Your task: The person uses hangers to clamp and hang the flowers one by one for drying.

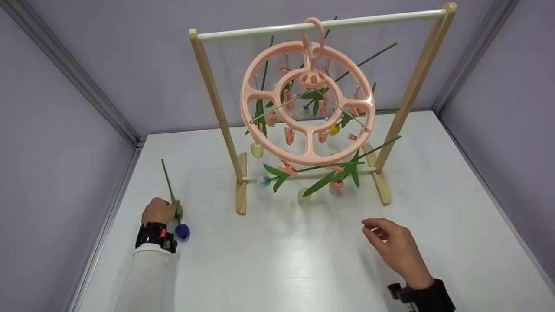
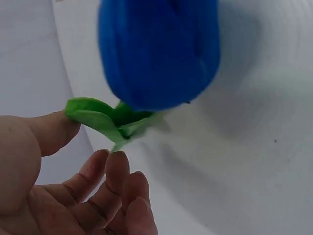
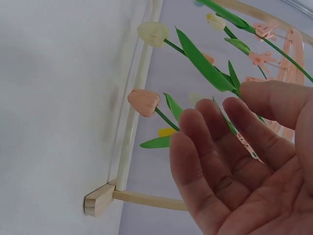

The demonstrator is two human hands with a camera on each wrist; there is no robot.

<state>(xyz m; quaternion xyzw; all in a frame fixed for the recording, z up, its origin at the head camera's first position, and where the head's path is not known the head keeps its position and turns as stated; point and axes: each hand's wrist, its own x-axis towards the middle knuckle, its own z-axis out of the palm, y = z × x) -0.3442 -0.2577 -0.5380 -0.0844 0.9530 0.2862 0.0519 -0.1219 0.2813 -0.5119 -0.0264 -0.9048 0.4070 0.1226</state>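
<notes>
A blue artificial tulip (image 1: 182, 232) lies at the left of the white table, its green stem pointing away. Over its leaves (image 2: 105, 117) is my left hand (image 1: 158, 211); the thumb touches one leaf, and the fingertips are right at the leaf base. A gap shows between thumb and fingers, and the blue bloom (image 2: 159, 54) covers part of the left wrist view. My right hand (image 1: 396, 249) hovers at the right with loosely bent fingers and nothing in them. In the right wrist view, the hand (image 3: 244, 171) overlaps the hanging tulips, among them a peach one (image 3: 144, 102).
A pink round clip hanger (image 1: 309, 158) hangs from the white bar (image 1: 381, 19) of a wooden stand (image 1: 427, 65). Several tulips with green stems, such as a pale one (image 1: 256, 150), are held in its clips. Stand feet (image 1: 241, 199) rest on the table (image 1: 269, 268); walls surround it.
</notes>
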